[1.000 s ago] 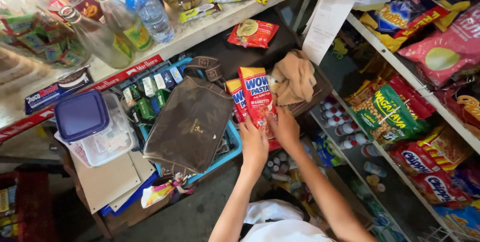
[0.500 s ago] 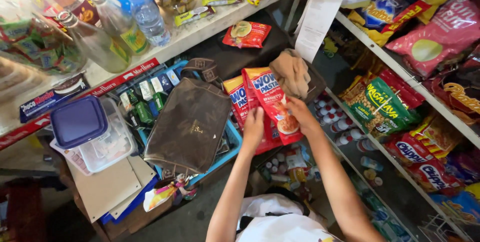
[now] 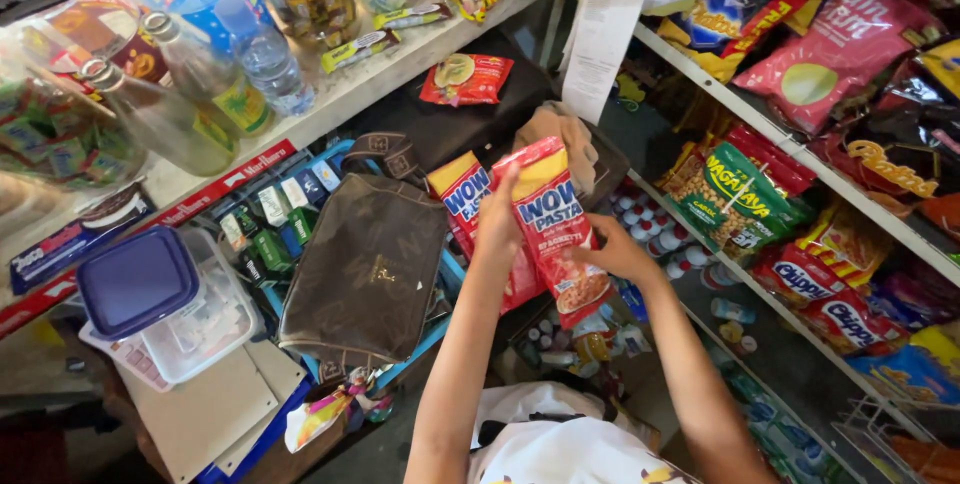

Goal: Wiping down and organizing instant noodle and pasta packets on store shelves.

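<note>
Two long red and yellow pasta packets are held up in front of me. My left hand grips the left packet from the front, its lower end hidden behind my arm. My right hand holds the right packet by its lower right edge. The two packets overlap slightly. Below them lies a brown leather bag resting on a blue crate.
A counter at upper left carries bottles, jars and sweets. A clear box with a blue lid sits at left. Snack-bag shelves fill the right side. A red packet and a tan cloth lie on a dark surface.
Both hands have raised the two packets and tilted them to the right. The view has shifted slightly left and down.
</note>
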